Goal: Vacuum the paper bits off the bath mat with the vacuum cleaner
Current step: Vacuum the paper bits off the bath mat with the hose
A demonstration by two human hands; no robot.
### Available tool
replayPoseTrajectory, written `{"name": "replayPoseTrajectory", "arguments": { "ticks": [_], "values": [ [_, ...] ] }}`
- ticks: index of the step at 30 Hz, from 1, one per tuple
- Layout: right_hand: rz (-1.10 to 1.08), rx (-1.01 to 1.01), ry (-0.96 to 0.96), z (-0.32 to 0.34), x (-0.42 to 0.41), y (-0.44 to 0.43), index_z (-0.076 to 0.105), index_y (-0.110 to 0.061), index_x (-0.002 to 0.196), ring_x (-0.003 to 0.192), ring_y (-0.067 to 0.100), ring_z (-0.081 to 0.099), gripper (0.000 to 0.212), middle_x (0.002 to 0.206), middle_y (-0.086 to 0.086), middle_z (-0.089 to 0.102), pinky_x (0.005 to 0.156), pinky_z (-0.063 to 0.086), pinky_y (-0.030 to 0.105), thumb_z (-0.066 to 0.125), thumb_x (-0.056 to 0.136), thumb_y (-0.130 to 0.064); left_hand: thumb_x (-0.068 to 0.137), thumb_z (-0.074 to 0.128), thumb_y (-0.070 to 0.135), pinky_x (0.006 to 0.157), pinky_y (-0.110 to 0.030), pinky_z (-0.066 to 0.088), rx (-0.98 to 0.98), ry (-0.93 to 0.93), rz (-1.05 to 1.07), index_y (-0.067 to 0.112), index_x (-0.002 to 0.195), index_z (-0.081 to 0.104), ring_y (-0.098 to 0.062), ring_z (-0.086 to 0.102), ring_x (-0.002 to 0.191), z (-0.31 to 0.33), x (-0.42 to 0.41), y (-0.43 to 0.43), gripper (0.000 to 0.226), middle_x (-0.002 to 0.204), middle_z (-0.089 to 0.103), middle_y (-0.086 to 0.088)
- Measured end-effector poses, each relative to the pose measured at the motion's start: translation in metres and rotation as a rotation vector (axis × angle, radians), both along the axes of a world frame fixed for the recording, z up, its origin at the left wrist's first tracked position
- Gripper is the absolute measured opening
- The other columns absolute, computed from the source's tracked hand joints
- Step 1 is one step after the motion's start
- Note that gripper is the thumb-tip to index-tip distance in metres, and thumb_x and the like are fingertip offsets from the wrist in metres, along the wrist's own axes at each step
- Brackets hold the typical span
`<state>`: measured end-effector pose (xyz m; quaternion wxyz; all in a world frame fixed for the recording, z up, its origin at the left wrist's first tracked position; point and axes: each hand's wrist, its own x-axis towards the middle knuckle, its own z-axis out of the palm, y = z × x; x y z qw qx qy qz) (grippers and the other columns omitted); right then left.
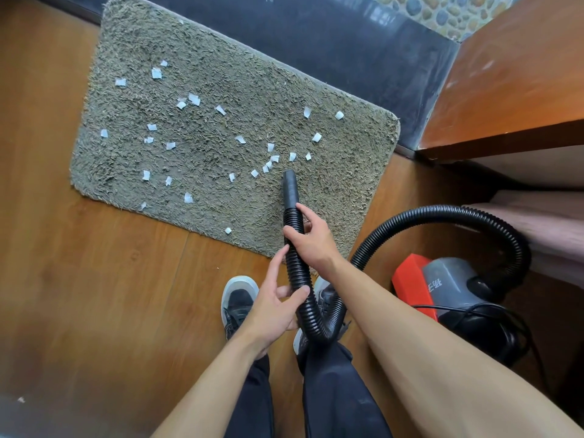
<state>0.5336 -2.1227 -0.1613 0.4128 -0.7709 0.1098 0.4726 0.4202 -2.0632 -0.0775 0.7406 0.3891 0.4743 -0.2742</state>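
Soft, even daylight fills the sharp centre, with glare on the dark threshold (363, 39) at one o'clock, a blurred smear on the wooden floor (79, 279) toward seven o'clock, and wide-angle bending of straight lines at the edges.

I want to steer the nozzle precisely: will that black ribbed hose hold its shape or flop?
Likely floppy: the hose loops freely from the vacuum cleaner. Both the right hand and left hand grip it, probably for control.
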Motion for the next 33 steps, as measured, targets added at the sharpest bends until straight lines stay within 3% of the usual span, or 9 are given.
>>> {"name": "replayPoseTrajectory", "arguments": {
  "ticks": [7,12,17,24,28,33],
  "values": [
    [-0.010,-0.003,0.027,0.007,-0.008,-0.017,0.047,-0.024,0.146,0.087,0.014,0.065,0.063,0.097,-0.004,0.067,0.093,0.055,0.039,0.068,0.087,-0.018,0.101,0.057,0.014,0.074,-0.036,0.058,-0.041,0.012,-0.057,0.063,0.142,0.022,-0.018,0.073,0.096,0.006,-0.007,-0.009,0.073,0.106,0.076,-0.006],
    [-0.053,-0.046,0.027,0.008,-0.012,-0.025,0.044,-0.027,0.148,0.097,0.021,0.067,0.066,0.106,0.002,0.067,0.095,0.054,0.046,0.069,0.087,-0.026,0.100,0.058,0.015,0.081,-0.046,0.057,-0.025,0.001,-0.089,0.067,0.139,0.024,-0.021,0.068,0.094,0.005,-0.007,-0.015,0.073,0.109,0.074,-0.011],
    [-0.045,-0.053,0.016,0.008,-0.010,-0.020,0.045,-0.028,0.148,0.092,0.019,0.067,0.066,0.098,-0.002,0.067,0.095,0.053,0.046,0.069,0.086,-0.027,0.101,0.056,0.010,0.067,-0.031,0.058,-0.032,-0.013,-0.057,0.060,0.143,0.024,-0.016,0.071,0.090,0.003,-0.006,-0.011,0.073,0.108,0.075,-0.010],
    [0.041,-0.036,-0.054,0.014,-0.006,-0.001,0.047,-0.028,0.145,0.093,0.015,0.065,0.061,0.094,-0.010,0.065,0.096,0.052,0.039,0.067,0.087,-0.025,0.101,0.056,0.011,0.084,-0.050,0.058,-0.015,-0.020,-0.028,0.064,0.141,0.025,-0.015,0.069,0.084,0.001,-0.008,0.000,0.074,0.103,0.075,-0.009],
    [0.002,-0.050,-0.041,0.015,-0.009,0.001,0.049,-0.027,0.144,0.093,0.018,0.067,0.062,0.089,-0.010,0.065,0.095,0.053,0.042,0.068,0.086,-0.026,0.100,0.056,0.011,0.071,-0.038,0.059,-0.017,-0.020,-0.036,0.064,0.141,0.025,-0.013,0.069,0.083,0.000,-0.008,0.000,0.074,0.102,0.074,-0.008],
    [-0.021,-0.037,-0.034,0.021,-0.010,-0.013,0.051,-0.034,0.135,0.075,0.005,0.058,0.050,0.084,-0.012,0.060,0.079,0.051,0.024,0.067,0.089,-0.019,0.101,0.056,0.010,0.074,-0.038,0.060,-0.042,-0.021,-0.054,0.061,0.143,0.024,-0.016,0.072,0.092,0.005,-0.009,-0.006,0.074,0.103,0.076,-0.004]
  ]
}}
